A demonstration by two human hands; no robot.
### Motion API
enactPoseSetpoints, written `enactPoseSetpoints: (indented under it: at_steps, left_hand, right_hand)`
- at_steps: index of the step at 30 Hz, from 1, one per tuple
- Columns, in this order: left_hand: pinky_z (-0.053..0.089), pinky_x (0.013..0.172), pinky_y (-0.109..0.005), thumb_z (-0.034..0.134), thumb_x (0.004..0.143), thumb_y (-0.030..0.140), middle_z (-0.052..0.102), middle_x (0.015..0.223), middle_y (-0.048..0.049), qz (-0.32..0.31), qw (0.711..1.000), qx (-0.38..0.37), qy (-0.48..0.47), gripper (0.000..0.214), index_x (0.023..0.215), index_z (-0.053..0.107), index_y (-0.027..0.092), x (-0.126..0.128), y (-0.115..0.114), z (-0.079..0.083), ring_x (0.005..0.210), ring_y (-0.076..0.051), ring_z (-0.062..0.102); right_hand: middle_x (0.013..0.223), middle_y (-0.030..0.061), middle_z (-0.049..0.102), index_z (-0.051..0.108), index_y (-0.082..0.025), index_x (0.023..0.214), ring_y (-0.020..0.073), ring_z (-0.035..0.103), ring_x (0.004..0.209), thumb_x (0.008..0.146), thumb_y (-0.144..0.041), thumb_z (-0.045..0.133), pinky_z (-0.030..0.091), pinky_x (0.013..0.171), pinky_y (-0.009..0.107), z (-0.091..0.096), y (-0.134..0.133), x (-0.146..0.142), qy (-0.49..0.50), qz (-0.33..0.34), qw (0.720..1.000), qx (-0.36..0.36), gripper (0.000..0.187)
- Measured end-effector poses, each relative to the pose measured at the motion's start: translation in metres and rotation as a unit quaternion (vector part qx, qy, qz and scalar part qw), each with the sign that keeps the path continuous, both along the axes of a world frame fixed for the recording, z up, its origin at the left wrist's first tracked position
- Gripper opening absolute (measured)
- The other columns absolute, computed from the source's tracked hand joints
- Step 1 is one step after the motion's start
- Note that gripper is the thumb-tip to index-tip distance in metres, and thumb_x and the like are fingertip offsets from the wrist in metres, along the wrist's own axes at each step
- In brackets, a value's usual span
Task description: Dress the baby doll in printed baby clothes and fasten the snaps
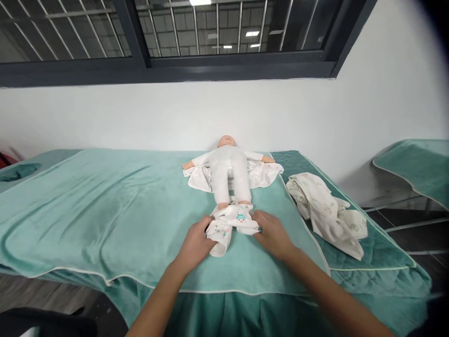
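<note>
A baby doll (pixel 228 161) with a white cloth body lies on its back, arms spread and legs pointing toward me. White printed baby pants (pixel 233 220) are gathered around the doll's feet. At their left side my left hand (pixel 197 243) is closed on the fabric. On the opposite side my right hand (pixel 273 234) pinches the edge of the same garment. Beneath the doll's arms and torso a white printed garment (pixel 264 174) lies spread out. Fingertips of both hands are partly hidden by the cloth.
The bed has a light green blanket (pixel 105 206) over a darker quilted cover (pixel 372 255). To the right lies a crumpled white printed cloth (pixel 326 210). Behind are a white wall (pixel 140 117) and a dark window frame (pixel 228 70). A green-covered surface (pixel 417 164) stands at far right.
</note>
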State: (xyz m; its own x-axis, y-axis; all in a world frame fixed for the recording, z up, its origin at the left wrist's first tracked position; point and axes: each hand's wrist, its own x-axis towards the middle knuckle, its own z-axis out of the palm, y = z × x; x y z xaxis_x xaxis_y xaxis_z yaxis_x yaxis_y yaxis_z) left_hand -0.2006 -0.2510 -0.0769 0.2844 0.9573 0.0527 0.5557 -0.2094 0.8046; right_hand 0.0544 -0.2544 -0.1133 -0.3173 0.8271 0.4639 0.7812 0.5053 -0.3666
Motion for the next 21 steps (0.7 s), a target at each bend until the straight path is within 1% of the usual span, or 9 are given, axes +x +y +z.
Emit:
enactPoseSetpoints:
  at_steps: [2, 5, 8, 11, 13, 15, 16, 19, 21]
  left_hand:
    - [0.036, 0.06, -0.023, 0.06, 0.076, 0.024, 0.055, 0.075, 0.0043, -0.024, 1.0, -0.012, -0.005, 0.013, 0.078, 0.048, 0.02, -0.011, -0.007, 0.006, 0.07, -0.014, 0.049]
    - [0.04, 0.066, -0.025, 0.057, 0.077, 0.019, 0.055, 0.08, 0.002, -0.033, 0.999, 0.035, 0.025, 0.009, 0.08, 0.049, 0.021, -0.026, -0.012, 0.012, 0.075, -0.015, 0.05]
    - [0.045, 0.091, -0.033, 0.061, 0.071, 0.013, 0.058, 0.115, -0.0058, -0.124, 0.991, 0.049, 0.021, 0.029, 0.099, 0.059, 0.022, -0.038, -0.013, 0.015, 0.107, -0.022, 0.054]
    - [0.037, 0.11, -0.042, 0.073, 0.07, 0.025, 0.04, 0.147, -0.0091, -0.177, 0.981, -0.012, -0.083, 0.056, 0.124, 0.057, 0.028, -0.048, -0.011, 0.018, 0.135, -0.029, 0.04]
    - [0.037, 0.111, -0.045, 0.075, 0.072, 0.041, 0.038, 0.152, -0.0102, -0.173, 0.964, -0.06, -0.193, 0.068, 0.135, 0.051, 0.029, -0.052, -0.006, 0.02, 0.14, -0.032, 0.037]
    - [0.04, 0.109, -0.045, 0.069, 0.077, 0.054, 0.041, 0.152, -0.0112, -0.157, 0.947, -0.091, -0.265, 0.072, 0.141, 0.047, 0.028, -0.052, 0.004, 0.02, 0.14, -0.033, 0.037]
    - [0.041, 0.108, -0.045, 0.064, 0.08, 0.057, 0.043, 0.151, -0.0111, -0.137, 0.948, -0.094, -0.27, 0.07, 0.141, 0.047, 0.028, -0.049, 0.01, 0.02, 0.14, -0.032, 0.039]
    - [0.04, 0.108, -0.041, 0.055, 0.089, 0.051, 0.05, 0.143, -0.0092, -0.072, 0.98, -0.044, -0.181, 0.051, 0.135, 0.054, 0.028, -0.032, 0.029, 0.017, 0.133, -0.028, 0.045]
    - [0.039, 0.109, -0.04, 0.057, 0.089, 0.042, 0.049, 0.137, -0.0084, -0.067, 0.993, 0.021, -0.091, 0.044, 0.13, 0.057, 0.027, -0.019, 0.039, 0.015, 0.131, -0.025, 0.047]
  right_hand:
    - [0.087, 0.0024, 0.061, 0.052, -0.021, 0.087, 0.0181, 0.057, 0.079, 0.077, -0.003, 0.051, 0.04, 0.067, 0.028, 0.009, -0.016, -0.003, -0.005, 0.008, 0.999, -0.05, 0.021]
    - [0.094, 0.0044, 0.062, 0.054, -0.021, 0.091, 0.021, 0.057, 0.088, 0.079, -0.004, 0.053, 0.042, 0.073, 0.031, 0.023, -0.034, -0.008, -0.063, 0.023, 0.995, -0.07, 0.021]
    - [0.106, 0.007, 0.063, 0.057, -0.021, 0.1, 0.0253, 0.056, 0.099, 0.081, -0.018, 0.067, 0.044, 0.084, 0.037, 0.039, -0.042, -0.009, -0.11, 0.075, 0.987, -0.093, 0.022]
    - [0.114, 0.0045, 0.061, 0.055, -0.025, 0.111, 0.024, 0.057, 0.102, 0.076, -0.041, 0.077, 0.047, 0.085, 0.035, 0.057, -0.041, 0.0, -0.033, 0.14, 0.972, -0.185, 0.044]
    - [0.11, 0.0023, 0.061, 0.054, -0.027, 0.112, 0.0201, 0.058, 0.098, 0.085, -0.046, 0.067, 0.048, 0.081, 0.031, 0.066, -0.037, 0.006, 0.05, 0.127, 0.965, -0.225, 0.036]
    - [0.107, 0.0021, 0.06, 0.054, -0.027, 0.11, 0.0182, 0.058, 0.095, 0.094, -0.042, 0.056, 0.048, 0.081, 0.031, 0.07, -0.031, 0.008, 0.094, 0.089, 0.97, -0.205, 0.023]
    - [0.107, 0.0027, 0.059, 0.054, -0.026, 0.11, 0.0187, 0.057, 0.097, 0.095, -0.039, 0.055, 0.048, 0.083, 0.032, 0.069, -0.027, 0.007, 0.093, 0.075, 0.977, -0.178, 0.02]
    - [0.113, 0.0047, 0.056, 0.057, -0.026, 0.109, 0.0215, 0.054, 0.106, 0.092, -0.029, 0.06, 0.046, 0.089, 0.035, 0.061, -0.016, -0.004, 0.03, 0.064, 0.993, -0.096, 0.018]
    - [0.111, 0.0061, 0.055, 0.059, -0.024, 0.107, 0.0224, 0.053, 0.104, 0.091, -0.023, 0.06, 0.046, 0.088, 0.036, 0.056, -0.012, -0.012, -0.027, 0.055, 0.997, -0.055, 0.016]
